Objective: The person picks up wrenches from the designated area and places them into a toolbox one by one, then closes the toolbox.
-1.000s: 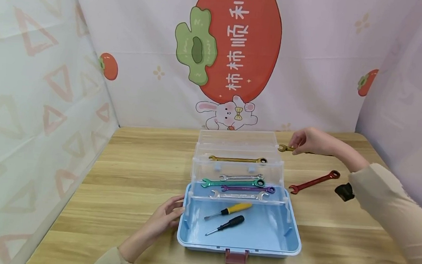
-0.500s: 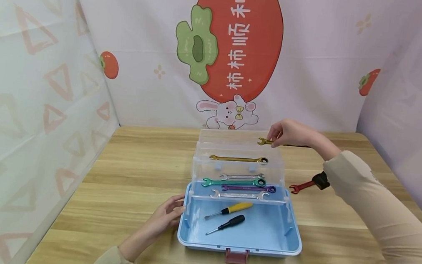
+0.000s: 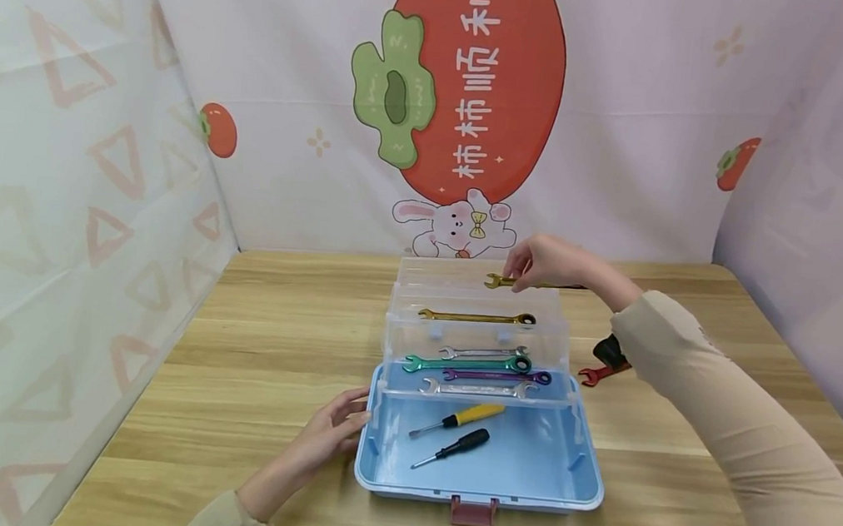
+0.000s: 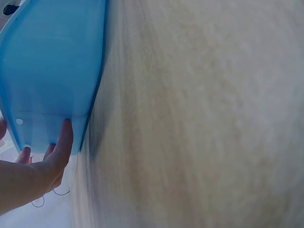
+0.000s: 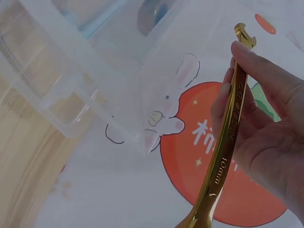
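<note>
In the head view my right hand (image 3: 542, 261) pinches a gold wrench (image 3: 495, 281) near its open end, above the top tier of the clear trays (image 3: 481, 272). The right wrist view shows the gold wrench (image 5: 228, 128) between thumb and fingers, with "10mm" on its shank. A second gold wrench (image 3: 477, 317) lies in a lower tier. Below it are green (image 3: 465, 364), purple (image 3: 494, 376) and silver wrenches (image 3: 481, 389). My left hand (image 3: 331, 431) rests against the left side of the blue toolbox (image 3: 476, 497); the left wrist view shows its extended fingers (image 4: 64, 142) touching the outer wall.
Yellow (image 3: 479, 414) and black (image 3: 469, 441) screwdrivers lie on the toolbox floor. A red wrench (image 3: 592, 376) lies on the wooden table (image 3: 274, 317) to the right, partly hidden by my right wrist gear. A printed cloth (image 3: 297, 52) hangs behind the table.
My right hand has carried the gold wrench leftward from the right of the trays to above the top tier. My left hand and the toolbox have stayed put.
</note>
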Action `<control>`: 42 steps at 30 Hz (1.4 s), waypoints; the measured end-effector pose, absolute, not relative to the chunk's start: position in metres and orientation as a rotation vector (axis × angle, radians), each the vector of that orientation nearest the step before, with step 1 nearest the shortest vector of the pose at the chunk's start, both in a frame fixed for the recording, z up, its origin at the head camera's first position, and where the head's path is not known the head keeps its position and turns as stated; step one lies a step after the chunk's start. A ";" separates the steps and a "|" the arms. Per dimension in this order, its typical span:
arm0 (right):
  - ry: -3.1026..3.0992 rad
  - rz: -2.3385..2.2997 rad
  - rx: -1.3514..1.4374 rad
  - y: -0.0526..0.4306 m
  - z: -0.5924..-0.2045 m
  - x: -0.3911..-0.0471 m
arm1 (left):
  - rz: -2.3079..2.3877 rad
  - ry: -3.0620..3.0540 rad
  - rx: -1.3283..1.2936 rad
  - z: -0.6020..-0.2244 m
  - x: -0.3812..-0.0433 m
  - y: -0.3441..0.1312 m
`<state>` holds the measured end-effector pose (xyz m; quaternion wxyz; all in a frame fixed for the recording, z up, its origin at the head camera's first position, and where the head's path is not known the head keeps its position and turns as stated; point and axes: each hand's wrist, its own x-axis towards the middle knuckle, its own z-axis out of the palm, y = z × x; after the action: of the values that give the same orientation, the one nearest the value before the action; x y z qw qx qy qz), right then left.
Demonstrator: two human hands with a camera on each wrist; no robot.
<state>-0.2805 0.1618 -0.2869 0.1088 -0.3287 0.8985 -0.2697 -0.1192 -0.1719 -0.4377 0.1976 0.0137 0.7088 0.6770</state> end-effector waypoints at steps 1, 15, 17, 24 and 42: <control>2.638 -0.794 -0.976 0.160 -0.287 -0.281 | 1.895 1.984 0.041 -0.438 -0.119 -0.172; 2.602 -0.772 -0.997 0.128 -0.284 -0.284 | 1.893 1.994 0.035 -0.438 -0.120 -0.171; 2.593 -0.786 -1.008 0.124 -0.284 -0.285 | 1.892 1.997 0.031 -0.438 -0.120 -0.170; 2.582 -0.824 -0.975 0.110 -0.288 -0.286 | 1.891 2.000 0.022 -0.437 -0.120 -0.170; 2.569 -0.829 -0.893 0.094 -0.307 -0.282 | 1.878 2.009 0.016 -0.436 -0.118 -0.171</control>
<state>-0.2824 0.0942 -0.3069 0.1486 -0.3105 0.8935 -0.2884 -0.1185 -0.1706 -0.4360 0.1945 0.0058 0.7166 0.6698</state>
